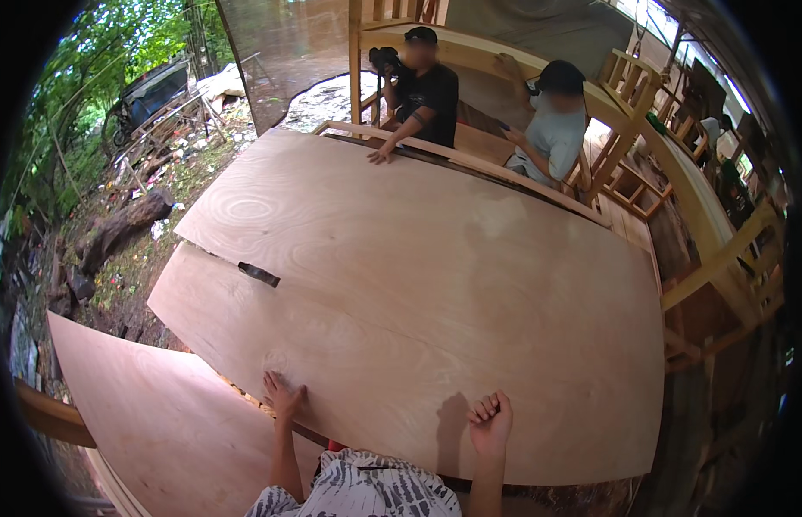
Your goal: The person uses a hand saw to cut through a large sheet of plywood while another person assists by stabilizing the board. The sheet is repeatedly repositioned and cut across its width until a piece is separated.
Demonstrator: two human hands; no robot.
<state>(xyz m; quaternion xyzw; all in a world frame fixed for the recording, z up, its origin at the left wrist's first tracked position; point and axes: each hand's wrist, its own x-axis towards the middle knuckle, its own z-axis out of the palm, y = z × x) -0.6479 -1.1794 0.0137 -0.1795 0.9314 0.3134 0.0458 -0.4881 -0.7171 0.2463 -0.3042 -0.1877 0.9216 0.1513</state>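
Observation:
A large pale plywood sheet fills the middle, with a narrow slit in its left edge and a small dark flat object lying beside the slit. My left hand rests on the sheet's near edge with fingers spread. My right hand is at the near right, over the sheet, its fingers curled closed; whatever may be inside them is hidden. Another plywood sheet lies lower at the near left, below the first one.
A person in black holds a camera at the far edge, one hand on the plywood. A person in grey stands beside them. Wooden frames crowd the right. Uneven littered ground with a log lies left.

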